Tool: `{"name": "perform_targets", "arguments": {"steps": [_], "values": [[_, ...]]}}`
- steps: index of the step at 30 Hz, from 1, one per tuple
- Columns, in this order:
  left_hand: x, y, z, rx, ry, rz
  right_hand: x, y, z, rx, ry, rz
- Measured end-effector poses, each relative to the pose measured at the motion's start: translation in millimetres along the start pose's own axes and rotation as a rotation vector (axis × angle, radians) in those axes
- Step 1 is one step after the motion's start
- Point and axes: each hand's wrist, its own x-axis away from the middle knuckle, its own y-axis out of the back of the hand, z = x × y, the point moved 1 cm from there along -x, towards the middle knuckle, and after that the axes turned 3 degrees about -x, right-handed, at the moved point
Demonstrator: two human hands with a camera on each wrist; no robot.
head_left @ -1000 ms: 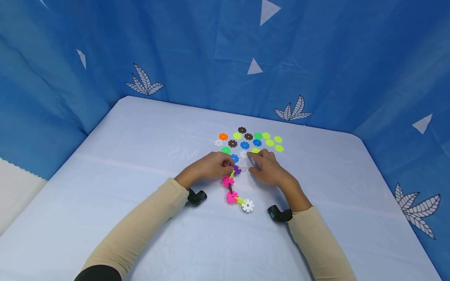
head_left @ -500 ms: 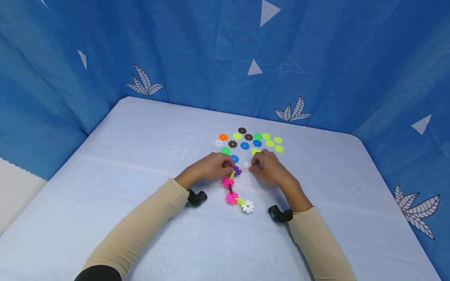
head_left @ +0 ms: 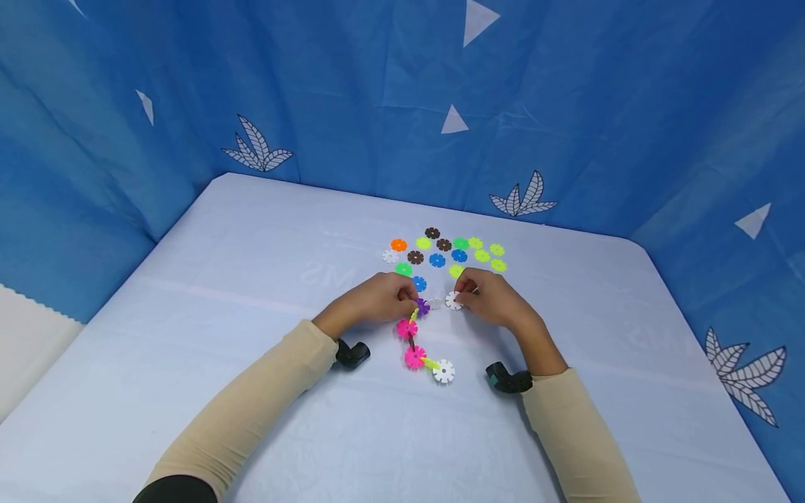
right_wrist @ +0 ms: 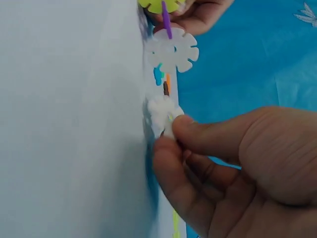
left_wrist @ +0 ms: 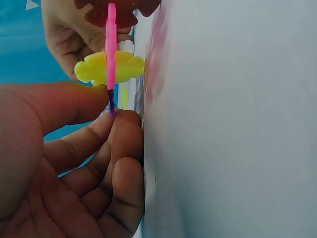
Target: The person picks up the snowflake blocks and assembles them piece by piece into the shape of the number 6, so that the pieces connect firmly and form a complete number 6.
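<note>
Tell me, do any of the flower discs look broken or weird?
Nothing looks broken, as far as I can see. The linked chain bends, with its yellow discs set crosswise, but that seems to be just how they slot together. The loose colored discs lie flat.

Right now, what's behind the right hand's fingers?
In the head view, a yellow disc lies just beyond the right fingers, with a blue disc farther back. They cover part of the white disc they pinch; anything right beneath them can't be seen.

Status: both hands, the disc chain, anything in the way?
Left hand pinches purple disc. Right hand pinches white disc, apart from chain. Cloudy disc at chain's facing end. Nothing visible in the gap.
</note>
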Motion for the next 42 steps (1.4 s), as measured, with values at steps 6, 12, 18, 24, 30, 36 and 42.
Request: {"name": "perform_targets", "arguments": {"steps": [6, 12, 18, 24, 30, 36, 42], "values": [[0.2, -0.2, -0.1, 0.01, 0.002, -0.007, 0.5, 2, -2, -0.204, 0.028, 0.046], [-0.2, -1.9, -1.4, 0.015, 0.023, -0.003, -0.6, -1, -2, -0.277, 0.025, 0.086], [-1.6, -2.5, -1.9, 0.037, 0.047, -0.003, -1.7, -3, -3, -0.298, 0.035, 0.084], [-2.7, -1.4, -1.7, 0.03, 0.052, -0.023, -3.5, -9, -2, -0.351, 0.015, 0.088], [-3.6, -2.7, -3.5, 0.043, 0.057, -0.041, -4.0, -12, -1, -0.373, -0.035, 0.076], [-2.6, -2.3, -6.0, 0.044, 0.072, -0.039, -5.5, -15, -4, -0.419, -0.042, 0.084], [-1.8, -1.2, -3.5, 0.053, 0.066, -0.026, -7.1, -16, -3, -0.432, -0.037, 0.084]]}}
